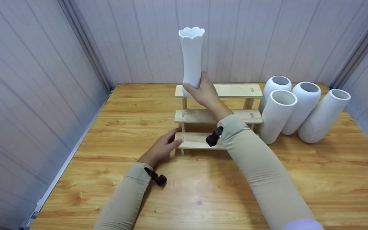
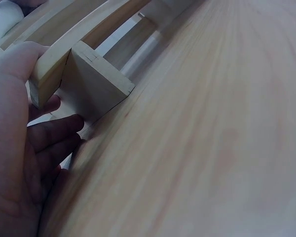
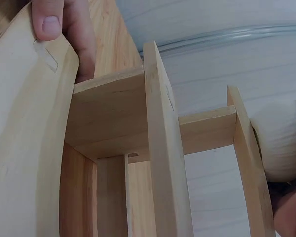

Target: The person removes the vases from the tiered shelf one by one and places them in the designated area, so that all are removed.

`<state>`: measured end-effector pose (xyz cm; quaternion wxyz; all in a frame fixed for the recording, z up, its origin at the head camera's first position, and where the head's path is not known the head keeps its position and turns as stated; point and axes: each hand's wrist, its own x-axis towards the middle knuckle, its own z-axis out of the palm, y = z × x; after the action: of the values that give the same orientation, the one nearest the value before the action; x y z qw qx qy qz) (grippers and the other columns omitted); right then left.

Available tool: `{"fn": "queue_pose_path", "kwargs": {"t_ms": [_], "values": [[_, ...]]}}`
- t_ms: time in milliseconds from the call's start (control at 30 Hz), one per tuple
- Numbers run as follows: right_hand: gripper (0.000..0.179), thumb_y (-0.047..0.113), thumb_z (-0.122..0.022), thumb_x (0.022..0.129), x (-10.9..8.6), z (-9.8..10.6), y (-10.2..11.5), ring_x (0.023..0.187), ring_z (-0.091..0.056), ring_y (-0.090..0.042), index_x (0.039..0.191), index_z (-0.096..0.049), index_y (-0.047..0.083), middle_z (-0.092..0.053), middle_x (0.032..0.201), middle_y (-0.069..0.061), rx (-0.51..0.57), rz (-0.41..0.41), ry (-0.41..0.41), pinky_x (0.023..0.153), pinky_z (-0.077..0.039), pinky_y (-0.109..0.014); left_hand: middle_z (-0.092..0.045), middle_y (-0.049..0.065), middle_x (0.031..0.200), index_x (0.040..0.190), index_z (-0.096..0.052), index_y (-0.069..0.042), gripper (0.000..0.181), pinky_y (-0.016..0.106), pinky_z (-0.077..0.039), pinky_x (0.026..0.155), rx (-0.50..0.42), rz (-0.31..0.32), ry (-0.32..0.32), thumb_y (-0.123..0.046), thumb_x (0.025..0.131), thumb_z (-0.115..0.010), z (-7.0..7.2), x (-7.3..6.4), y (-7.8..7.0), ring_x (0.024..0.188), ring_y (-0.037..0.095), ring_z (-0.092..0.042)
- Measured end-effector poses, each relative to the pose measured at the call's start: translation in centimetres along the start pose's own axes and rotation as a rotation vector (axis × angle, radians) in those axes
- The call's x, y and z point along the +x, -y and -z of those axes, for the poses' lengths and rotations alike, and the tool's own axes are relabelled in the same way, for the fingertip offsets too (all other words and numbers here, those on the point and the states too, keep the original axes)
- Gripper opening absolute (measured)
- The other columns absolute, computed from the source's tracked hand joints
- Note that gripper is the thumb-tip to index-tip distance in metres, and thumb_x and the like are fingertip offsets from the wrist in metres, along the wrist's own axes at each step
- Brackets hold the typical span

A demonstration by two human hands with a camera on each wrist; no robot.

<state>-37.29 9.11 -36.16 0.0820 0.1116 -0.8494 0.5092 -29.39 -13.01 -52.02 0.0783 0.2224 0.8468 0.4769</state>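
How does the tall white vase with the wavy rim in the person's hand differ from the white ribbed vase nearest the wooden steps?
The tall white scalloped-rim vase stands upright on the top step of the wooden stepped shelf, gripped low by the right hand; the white ribbed cylinder vase rests untouched on the wooden table, leaning. The scalloped-rim vase is slim, narrowing toward its base under a wavy lip; the ribbed one is wider, straight-sided, with a plain round mouth. Both are matte white.

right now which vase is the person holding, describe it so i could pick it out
Start at the three-step light wooden rack in the middle of the wooden table. At the left end of its top step, the right hand grips a tall slim white vase near its base. Unlike the four plain white cylinder vases leaning right of the rack, it stands upright and has a flared scalloped rim.
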Motion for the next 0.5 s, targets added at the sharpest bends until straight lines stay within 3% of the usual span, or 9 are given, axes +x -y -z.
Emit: {"fn": "queue_pose_path", "kwargs": {"t_ms": [267, 500], "values": [[0.086, 0.055, -0.073, 0.088, -1.1, 1.7, -0.1, 0.125, -0.057, -0.026, 0.15, -0.036, 0.008, -0.056, 0.14, -0.014, -0.055, 0.013, 0.022, 0.103, -0.048, -0.044, -0.04, 0.008, 0.158, 0.158, -0.037, -0.025, 0.064, 0.044, -0.033, 0.117, 0.019, 0.034, -0.014, -0.05, 0.102, -0.055, -0.1, -0.2, -0.2, 0.144, 0.027, -0.038], [0.086, 0.055, -0.077, 0.085, -2.6, 2.9, -0.2, 0.122, -0.059, -0.027, 0.147, -0.041, 0.009, -0.058, 0.138, -0.013, -0.019, 0.018, 0.018, 0.1, -0.051, -0.045, -0.038, 0.008, 0.159, 0.158, -0.037, -0.027, 0.064, 0.044, -0.031, 0.118, 0.016, 0.047, -0.007, -0.053, 0.101, -0.055, 0.0, -0.4, -0.4, 0.145, 0.028, -0.037]]}}
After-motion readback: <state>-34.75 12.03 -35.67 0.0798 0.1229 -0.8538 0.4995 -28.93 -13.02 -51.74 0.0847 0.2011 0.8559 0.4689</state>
